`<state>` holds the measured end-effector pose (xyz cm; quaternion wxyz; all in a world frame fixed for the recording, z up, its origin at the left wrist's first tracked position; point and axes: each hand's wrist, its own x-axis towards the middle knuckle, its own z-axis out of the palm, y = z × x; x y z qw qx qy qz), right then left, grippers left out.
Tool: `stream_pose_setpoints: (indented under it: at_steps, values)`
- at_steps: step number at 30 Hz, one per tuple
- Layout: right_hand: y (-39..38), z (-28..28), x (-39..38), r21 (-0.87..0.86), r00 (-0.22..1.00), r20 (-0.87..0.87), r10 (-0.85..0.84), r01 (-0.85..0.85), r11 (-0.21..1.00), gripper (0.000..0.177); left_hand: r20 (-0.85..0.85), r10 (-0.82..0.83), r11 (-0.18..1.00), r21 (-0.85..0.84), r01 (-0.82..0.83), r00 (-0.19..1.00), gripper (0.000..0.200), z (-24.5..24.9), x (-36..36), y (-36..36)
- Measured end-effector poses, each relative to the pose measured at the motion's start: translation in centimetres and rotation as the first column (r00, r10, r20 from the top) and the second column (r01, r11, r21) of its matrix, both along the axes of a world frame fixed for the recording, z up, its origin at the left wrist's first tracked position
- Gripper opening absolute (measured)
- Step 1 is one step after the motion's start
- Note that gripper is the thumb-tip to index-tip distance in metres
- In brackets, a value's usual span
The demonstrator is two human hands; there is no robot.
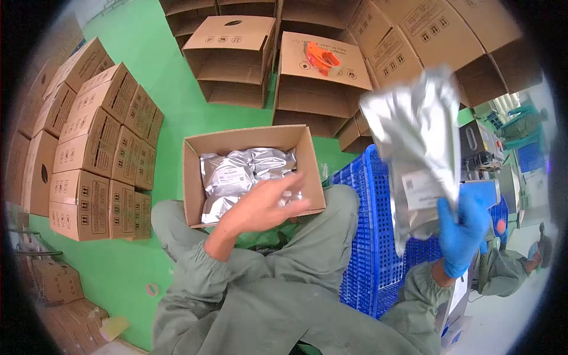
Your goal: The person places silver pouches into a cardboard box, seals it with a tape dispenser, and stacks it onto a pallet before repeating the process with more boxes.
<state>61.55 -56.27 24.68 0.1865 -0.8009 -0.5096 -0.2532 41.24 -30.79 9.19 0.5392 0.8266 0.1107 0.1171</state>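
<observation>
My right hand [464, 234], in a blue glove, grips a large silver foil pouch [417, 142] by its lower edge. The pouch hangs upright above the blue crate, with a white label [421, 189] on its front. Bare, with fingers stretched out, my left hand [272, 204] hovers over the near right part of an open cardboard box [195, 177]. Several silver foil pouches [228, 174] lie inside that box, and my left hand hides some of them. The box stands between my legs.
To my right is a blue plastic crate [361, 236]. Stacked closed cartons [89, 154] stand on the left, open cartons [231, 65] ahead. An orange tape dispenser [322, 57] rests on one carton. A tape roll [152, 290] lies on the green floor. Other people [503, 269] are at far right.
</observation>
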Motion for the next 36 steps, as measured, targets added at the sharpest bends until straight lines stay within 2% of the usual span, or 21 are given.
stream_pose_setpoints:
  at_steps: [1,3,5,6,7,9,11,12,13,15,16,19,20,21,23,26,29,31,33,34,36]
  values:
    - [1.4,-0.3,-0.9,-0.001,1.000,-0.002,-0.004,0.004,1.000,0.017,0.109,0.031,0.999,0.036,-0.035,0.994,0.061,0.8,1.3,0.0]
    - [5.0,-1.3,-2.6,0.601,0.918,-0.306,0.254,-0.021,0.799,0.015,0.437,0.246,0.923,-0.378,-0.071,0.865,0.074,3.7,4.0,-0.6]
    - [7.2,-3.6,-3.6,0.327,0.899,-0.423,0.109,0.040,0.944,0.018,0.383,0.443,0.885,-0.329,-0.328,0.811,0.068,7.8,4.0,-0.1]
    - [9.3,-5.3,-3.6,0.357,0.888,-0.375,0.265,-0.125,0.926,0.016,0.492,0.594,0.803,-0.404,-0.437,0.637,0.055,8.4,4.0,-0.4]
    - [11.1,-7.5,-3.7,0.379,0.850,-0.324,0.416,-0.286,0.880,0.015,0.468,0.598,0.800,-0.405,-0.443,0.651,0.052,7.3,3.3,0.2]
    - [12.5,-13.2,-4.6,0.198,0.882,-0.351,0.314,-0.258,0.946,0.013,0.314,0.625,0.778,-0.325,-0.538,0.714,0.048,1.8,1.5,1.6]
    - [11.2,-21.0,-4.6,-0.169,0.774,-0.627,0.094,-0.253,0.953,0.013,-0.008,0.654,0.752,-0.098,-0.652,0.756,0.058,-6.3,0.3,1.0]
    - [9.8,-23.7,-4.3,-0.231,0.788,-0.593,0.165,-0.364,0.902,0.013,-0.297,0.551,0.830,0.094,-0.550,0.780,0.077,-12.5,-1.0,0.8]
    - [8.7,-25.1,-4.1,-0.297,0.793,-0.559,0.241,-0.463,0.835,0.014,-0.294,0.556,0.826,0.095,-0.555,0.777,0.077,-14.0,-2.5,0.8]
    - [8.4,-22.4,-4.8,-0.175,0.711,-0.695,0.108,-0.313,0.933,0.015,-0.601,0.069,0.995,-0.019,-0.101,0.796,0.096,-15.5,-3.7,1.0]
    - [8.1,-20.9,-5.0,-0.087,0.568,-0.823,-0.003,-0.121,0.989,0.016,-0.602,0.067,0.994,-0.027,-0.104,0.795,0.096,-14.6,-2.7,1.6]
    - [7.8,-18.7,-2.7,0.009,0.672,-0.740,0.030,-0.035,0.999,0.020,-0.574,0.075,0.991,0.133,0.003,0.815,0.106,-12.7,2.1,4.3]
    - [7.6,-18.3,-2.1,0.004,0.711,-0.702,0.047,-0.063,0.998,0.023,-0.610,0.099,0.875,0.430,0.223,0.786,0.115,-13.1,4.0,4.7]
    - [7.5,-18.4,-1.7,0.002,0.718,-0.694,0.057,-0.077,0.997,0.023,-0.634,0.144,0.629,0.652,0.424,0.760,0.125,-13.9,5.4,5.0]
    - [7.2,-18.9,-1.2,0.009,0.678,-0.730,0.084,-0.114,0.993,0.025,-0.624,0.059,0.674,0.601,0.429,0.780,0.134,-18.2,6.1,6.0]
    - [8.9,-19.2,-1.3,-0.061,0.716,-0.697,0.052,-0.130,0.990,0.030,-0.404,0.003,0.804,0.545,0.238,0.915,0.133,-20.5,6.1,6.8]
    - [11.7,-21.1,-0.2,-0.129,0.817,-0.574,0.057,-0.159,0.979,0.036,-0.532,0.023,0.792,0.526,0.309,0.847,0.116,-19.8,6.0,6.5]
    - [14.5,-21.0,0.6,-0.696,0.871,-0.444,-0.211,-0.186,0.693,0.042,-0.391,0.138,0.813,0.569,0.121,0.910,0.090,-17.9,2.7,6.9]
    - [15.9,-25.0,2.9,-0.721,0.873,-0.451,-0.185,-0.234,0.652,0.046,-0.129,0.455,0.705,0.656,-0.268,0.881,0.079,-11.1,-4.1,7.8]
    - [16.4,-26.5,3.4,-0.741,0.875,-0.454,-0.169,-0.266,0.617,0.050,0.033,0.631,0.571,0.657,-0.492,0.775,0.073,-9.8,-7.8,8.8]
    - [17.9,-27.0,2.2,-0.751,0.859,-0.473,-0.195,-0.278,0.599,0.052,-0.123,0.897,0.424,0.509,-0.749,0.424,0.057,-11.9,-13.7,9.1]
